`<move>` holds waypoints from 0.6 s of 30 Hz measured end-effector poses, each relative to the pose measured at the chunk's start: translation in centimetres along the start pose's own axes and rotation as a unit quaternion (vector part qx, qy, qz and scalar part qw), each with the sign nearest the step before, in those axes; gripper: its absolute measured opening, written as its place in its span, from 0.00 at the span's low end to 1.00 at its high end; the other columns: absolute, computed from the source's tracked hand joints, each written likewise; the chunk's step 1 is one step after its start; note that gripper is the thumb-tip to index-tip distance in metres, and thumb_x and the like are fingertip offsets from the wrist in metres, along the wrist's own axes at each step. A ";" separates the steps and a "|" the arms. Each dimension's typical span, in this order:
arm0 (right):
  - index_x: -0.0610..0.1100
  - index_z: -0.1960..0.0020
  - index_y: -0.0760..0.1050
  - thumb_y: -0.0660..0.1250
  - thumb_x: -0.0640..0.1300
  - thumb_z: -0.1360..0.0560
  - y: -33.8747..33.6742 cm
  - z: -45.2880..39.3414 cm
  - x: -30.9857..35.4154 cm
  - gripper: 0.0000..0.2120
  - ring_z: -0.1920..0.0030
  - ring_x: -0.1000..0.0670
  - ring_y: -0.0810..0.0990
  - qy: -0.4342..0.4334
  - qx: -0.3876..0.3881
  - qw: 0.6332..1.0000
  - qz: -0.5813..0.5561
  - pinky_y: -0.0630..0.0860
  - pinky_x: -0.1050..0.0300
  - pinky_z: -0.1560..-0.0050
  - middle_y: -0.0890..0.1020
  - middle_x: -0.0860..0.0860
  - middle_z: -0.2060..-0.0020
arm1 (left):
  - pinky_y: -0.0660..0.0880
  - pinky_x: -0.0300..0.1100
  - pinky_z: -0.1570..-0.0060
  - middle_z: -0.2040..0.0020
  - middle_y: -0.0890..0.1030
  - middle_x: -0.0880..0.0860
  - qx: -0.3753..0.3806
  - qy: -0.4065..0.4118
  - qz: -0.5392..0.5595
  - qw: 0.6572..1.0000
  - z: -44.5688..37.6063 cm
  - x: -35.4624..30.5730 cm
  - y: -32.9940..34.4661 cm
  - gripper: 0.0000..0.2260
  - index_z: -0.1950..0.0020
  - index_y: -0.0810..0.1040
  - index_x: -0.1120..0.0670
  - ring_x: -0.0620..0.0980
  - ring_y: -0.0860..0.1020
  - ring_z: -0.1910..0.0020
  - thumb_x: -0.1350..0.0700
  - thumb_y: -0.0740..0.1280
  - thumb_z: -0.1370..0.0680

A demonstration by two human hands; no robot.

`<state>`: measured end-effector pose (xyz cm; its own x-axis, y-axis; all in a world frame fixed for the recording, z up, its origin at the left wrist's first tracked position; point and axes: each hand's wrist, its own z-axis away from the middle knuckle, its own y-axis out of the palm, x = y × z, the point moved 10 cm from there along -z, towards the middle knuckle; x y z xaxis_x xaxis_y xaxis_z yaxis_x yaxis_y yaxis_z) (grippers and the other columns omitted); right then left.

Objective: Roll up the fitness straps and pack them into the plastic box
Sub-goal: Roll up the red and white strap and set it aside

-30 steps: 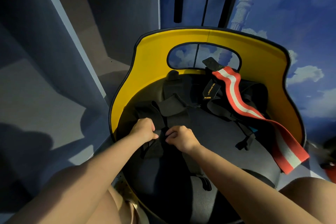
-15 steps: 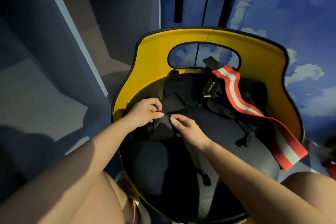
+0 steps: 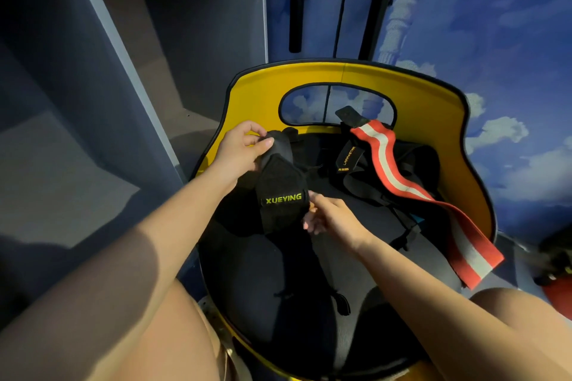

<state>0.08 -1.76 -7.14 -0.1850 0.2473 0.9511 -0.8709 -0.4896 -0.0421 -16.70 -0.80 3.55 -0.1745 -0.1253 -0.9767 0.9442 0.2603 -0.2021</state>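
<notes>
The black XUEYING strap (image 3: 283, 195) was held above the left side of the yellow-rimmed seat (image 3: 433, 108), its long axis running away from the body; its far end was pinched by the left hand (image 3: 240, 150), its near corner by the right hand (image 3: 332, 216); no plastic box was seen.

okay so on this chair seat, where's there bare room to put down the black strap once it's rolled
The near half of the dark seat is bare, bordered by the two forearms, apart from a small black strap end. The far right is crowded: the red-and-white strap lies over a pile of black straps. The XUEYING strap is gripped by the left hand and right hand.
</notes>
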 end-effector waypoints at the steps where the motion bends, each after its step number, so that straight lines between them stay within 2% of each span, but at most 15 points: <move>1: 0.38 0.69 0.70 0.59 0.57 0.22 0.0 0.3 0.7 0.25 0.70 0.52 0.71 -0.028 0.001 0.999 0.020 0.68 0.64 0.66 0.74 0.47 0.74 | 0.75 0.47 0.57 0.54 0.78 0.56 -0.006 -0.003 -0.012 1.000 -0.1 0.1 0.0 0.07 0.58 0.72 0.50 0.50 0.77 0.55 0.60 0.66 0.23; 3: 0.38 0.68 0.69 0.66 0.58 0.26 -0.1 0.7 2.1 0.25 0.66 0.54 0.68 -0.097 -0.013 0.993 0.060 0.65 0.64 0.62 0.69 0.49 0.68 | 0.73 0.47 0.56 0.56 0.79 0.55 -0.003 -0.008 -0.026 1.000 -0.2 0.4 0.5 0.08 0.58 0.72 0.49 0.51 0.76 0.55 0.60 0.66 0.23; 6: 0.40 0.67 0.72 0.74 0.48 0.31 -1.0 0.9 3.9 0.16 0.64 0.55 0.68 -0.177 -0.076 0.972 0.136 0.64 0.65 0.62 0.69 0.50 0.66 | 0.71 0.43 0.62 0.59 0.78 0.52 0.008 -0.018 -0.019 1.000 0.0 1.1 1.8 0.07 0.58 0.72 0.49 0.50 0.75 0.56 0.59 0.66 0.23; 8: 0.41 0.65 0.73 0.74 0.46 0.30 -1.6 0.9 4.4 0.13 0.66 0.55 0.68 -0.182 -0.115 0.966 0.147 0.64 0.64 0.64 0.71 0.51 0.68 | 0.74 0.45 0.57 0.55 0.78 0.51 -0.016 -0.013 -0.042 0.999 0.1 1.0 1.6 0.05 0.52 0.73 0.51 0.51 0.76 0.52 0.59 0.68 0.24; 10: 0.40 0.63 0.75 0.72 0.46 0.28 -2.5 1.1 4.8 0.12 0.69 0.53 0.68 -0.171 -0.166 0.959 0.152 0.65 0.62 0.67 0.73 0.51 0.71 | 0.74 0.44 0.55 0.49 0.76 0.49 -0.073 -0.003 -0.133 0.988 0.3 0.7 0.2 0.13 0.43 0.72 0.51 0.49 0.75 0.50 0.55 0.69 0.25; 12: 0.41 0.59 0.80 0.70 0.45 0.27 -3.5 1.5 5.5 0.08 0.67 0.53 0.76 -0.176 -0.220 0.947 0.156 0.71 0.60 0.64 0.79 0.51 0.69 | 0.69 0.40 0.56 0.45 0.74 0.50 -0.097 0.014 -0.239 0.966 1.4 0.3 0.1 0.18 0.37 0.70 0.51 0.48 0.73 0.49 0.51 0.68 0.25; 13: 0.42 0.55 0.81 0.70 0.45 0.26 -3.7 1.7 5.9 0.06 0.63 0.55 0.80 -0.177 -0.240 0.941 0.160 0.74 0.61 0.60 0.82 0.51 0.65 | 0.69 0.40 0.54 0.42 0.74 0.51 -0.078 0.023 -0.277 0.957 1.9 0.3 1.1 0.18 0.35 0.70 0.51 0.48 0.73 0.47 0.50 0.67 0.24; 15: 0.43 0.44 0.80 0.68 0.44 0.25 -3.3 1.9 6.7 0.11 0.53 0.55 0.82 -0.179 -0.254 0.934 0.174 0.75 0.63 0.52 0.85 0.50 0.55 | 0.71 0.43 0.46 0.37 0.75 0.52 -0.015 0.017 -0.305 0.952 2.7 1.3 3.9 0.20 0.31 0.68 0.50 0.51 0.73 0.40 0.47 0.62 0.21; 17: 0.44 0.38 0.78 0.66 0.42 0.23 -2.3 1.8 7.1 0.14 0.48 0.54 0.81 -0.186 -0.242 0.934 0.187 0.75 0.65 0.49 0.84 0.48 0.49 | 0.71 0.47 0.38 0.33 0.73 0.53 0.018 -0.025 -0.259 0.965 2.7 2.4 5.5 0.22 0.28 0.65 0.50 0.52 0.73 0.36 0.45 0.59 0.20; 18: 0.45 0.38 0.77 0.65 0.41 0.23 -1.8 1.8 7.4 0.14 0.49 0.54 0.81 -0.194 -0.234 0.933 0.194 0.74 0.66 0.50 0.84 0.48 0.49 | 0.71 0.49 0.37 0.33 0.73 0.53 0.014 -0.044 -0.223 0.974 2.5 2.8 5.7 0.22 0.27 0.65 0.50 0.53 0.73 0.36 0.45 0.59 0.20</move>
<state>1.06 -0.58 0.50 -0.4284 -0.2385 0.8716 -0.8926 -0.0386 -0.4492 -11.11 -2.02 -0.21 -0.5459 -0.3015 -0.7817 0.7873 0.1346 -0.6017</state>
